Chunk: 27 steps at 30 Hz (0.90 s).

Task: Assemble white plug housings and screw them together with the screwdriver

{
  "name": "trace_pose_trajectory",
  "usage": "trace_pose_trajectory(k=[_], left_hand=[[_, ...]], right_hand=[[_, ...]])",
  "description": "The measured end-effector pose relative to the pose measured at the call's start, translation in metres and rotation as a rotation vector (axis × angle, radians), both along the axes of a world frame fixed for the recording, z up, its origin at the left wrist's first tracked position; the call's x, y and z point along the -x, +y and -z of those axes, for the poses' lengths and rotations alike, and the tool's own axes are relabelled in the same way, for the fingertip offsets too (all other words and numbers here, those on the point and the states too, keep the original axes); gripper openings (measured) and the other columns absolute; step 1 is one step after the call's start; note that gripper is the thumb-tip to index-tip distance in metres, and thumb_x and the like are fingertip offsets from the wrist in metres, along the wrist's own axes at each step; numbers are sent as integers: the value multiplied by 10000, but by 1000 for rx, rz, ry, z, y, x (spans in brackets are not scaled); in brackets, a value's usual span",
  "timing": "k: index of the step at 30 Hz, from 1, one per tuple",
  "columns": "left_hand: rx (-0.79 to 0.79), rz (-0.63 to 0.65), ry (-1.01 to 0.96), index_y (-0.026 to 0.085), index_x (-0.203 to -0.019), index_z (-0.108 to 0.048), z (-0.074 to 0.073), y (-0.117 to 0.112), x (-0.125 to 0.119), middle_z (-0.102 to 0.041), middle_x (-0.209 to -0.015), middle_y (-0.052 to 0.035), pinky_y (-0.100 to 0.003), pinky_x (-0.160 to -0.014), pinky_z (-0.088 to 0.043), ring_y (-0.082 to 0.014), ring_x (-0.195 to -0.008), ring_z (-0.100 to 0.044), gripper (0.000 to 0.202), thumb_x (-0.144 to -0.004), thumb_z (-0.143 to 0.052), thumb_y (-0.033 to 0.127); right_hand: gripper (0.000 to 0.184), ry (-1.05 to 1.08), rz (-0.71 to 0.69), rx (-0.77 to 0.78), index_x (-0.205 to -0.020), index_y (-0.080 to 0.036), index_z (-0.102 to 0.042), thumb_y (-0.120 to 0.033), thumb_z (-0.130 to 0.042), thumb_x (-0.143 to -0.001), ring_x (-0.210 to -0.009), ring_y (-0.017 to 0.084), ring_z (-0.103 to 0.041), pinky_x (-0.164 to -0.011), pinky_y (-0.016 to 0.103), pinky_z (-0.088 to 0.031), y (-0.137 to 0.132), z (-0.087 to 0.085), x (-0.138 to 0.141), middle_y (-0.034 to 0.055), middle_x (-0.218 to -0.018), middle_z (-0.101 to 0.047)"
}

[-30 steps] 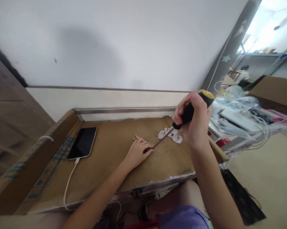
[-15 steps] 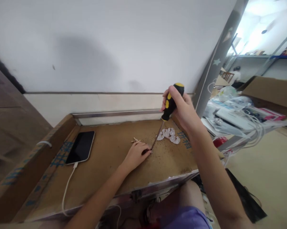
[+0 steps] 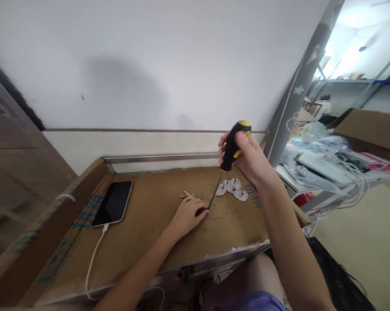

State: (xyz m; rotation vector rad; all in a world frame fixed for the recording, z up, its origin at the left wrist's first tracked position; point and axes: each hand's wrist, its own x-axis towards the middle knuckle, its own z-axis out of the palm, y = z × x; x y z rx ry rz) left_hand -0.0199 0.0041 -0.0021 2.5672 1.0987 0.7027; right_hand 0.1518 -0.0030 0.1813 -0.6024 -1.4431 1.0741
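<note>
My right hand (image 3: 243,151) is wrapped round the black and yellow handle of a screwdriver (image 3: 232,147). Its shaft slants down and left, the tip meeting the spot at my left fingertips. Low on the cardboard, my left hand (image 3: 191,212) pinches a small part there; the fingers mostly hide it, so its kind cannot be made out. Just right of the shaft lie several clear plastic pieces (image 3: 235,188) in a loose cluster. Beyond my left knuckles are a few small brass-coloured strips (image 3: 187,195). Dark specks are scattered around the tip.
A smartphone (image 3: 113,203) with a white cable (image 3: 96,255) plugged in lies on the cardboard surface (image 3: 152,190) at left. A metal rail (image 3: 162,158) runs along the back. At right, a side table holds bags, cables and an open cardboard box (image 3: 369,129). A person sits far behind.
The screwdriver handle has rolled in my right hand, its yellow patches now turned differently. My left hand keeps its place at the tip. The whole view has shifted slightly.
</note>
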Motion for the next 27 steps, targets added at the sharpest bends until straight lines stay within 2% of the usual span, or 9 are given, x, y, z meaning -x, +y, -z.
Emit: trace_pose_trajectory(k=[2,6,9,11,13,15,17,23,27], left_hand=[[2,-5,6,216,-855,-647,0,0,0,-692,-907,7,-340,-881,-386,-173,-893,-600,75,-840,-580,246],[0,-4,15,219,-863,-646,1,0,0,-688,-902,11,-337,-885,-380,-172,-903,-598,80,-843,-578,256],[-6,-7,0,223,-869,-644,2,0,0,-684,-911,13,-328,-888,-379,-165,-905,-595,86,-846,-570,259],[-8,-11,-10,223,-863,-642,3,-1,0,-683,-905,14,-326,-888,-380,-162,-901,-595,86,-848,-566,258],[-7,-12,-14,220,-859,-640,3,-1,0,-683,-902,12,-328,-881,-383,-165,-896,-595,79,-844,-571,255],[-5,-13,-16,218,-856,-638,3,-1,0,-685,-902,10,-331,-876,-384,-169,-895,-595,71,-837,-580,254],[-2,-8,-17,220,-858,-637,2,-1,0,-686,-908,11,-336,-882,-379,-169,-901,-594,74,-841,-574,254],[13,0,-13,225,-875,-635,0,-2,0,-685,-915,14,-336,-900,-366,-160,-900,-592,83,-855,-561,255],[7,-9,-18,222,-866,-632,0,-1,0,-683,-908,17,-328,-895,-370,-158,-901,-590,70,-848,-572,255]], right_hand=[[309,-5,146,12,-865,-199,-513,-456,-626,-735,-580,75,-553,-541,231,-442,-9,0,4,-34,-714,-538],[241,177,15,18,-798,-231,-422,-392,-588,-729,-387,39,-378,-393,196,-305,-21,1,8,-91,-550,-441],[391,146,-117,29,-721,-235,-359,-549,-592,-708,-301,22,-214,-325,189,-172,-13,1,6,-122,-446,-345],[538,95,-189,48,-692,-230,-363,-729,-551,-617,-307,26,-233,-332,199,-209,-5,1,5,-119,-432,-335],[593,75,-81,40,-688,-223,-396,-788,-529,-564,-341,41,-319,-360,215,-281,-1,2,7,-98,-463,-382],[540,85,120,25,-714,-213,-442,-735,-543,-622,-389,55,-398,-384,226,-323,-5,2,11,-66,-528,-449],[456,138,215,21,-747,-211,-465,-660,-524,-696,-394,59,-407,-376,225,-313,-13,1,15,-54,-550,-466],[497,286,81,77,-670,-242,-410,-739,-401,-667,-283,52,-198,-301,209,-149,-12,1,14,-95,-389,-298],[540,185,182,96,-621,-222,-453,-758,-422,-672,-343,76,-394,-345,233,-298,-1,1,2,-44,-473,-441]])
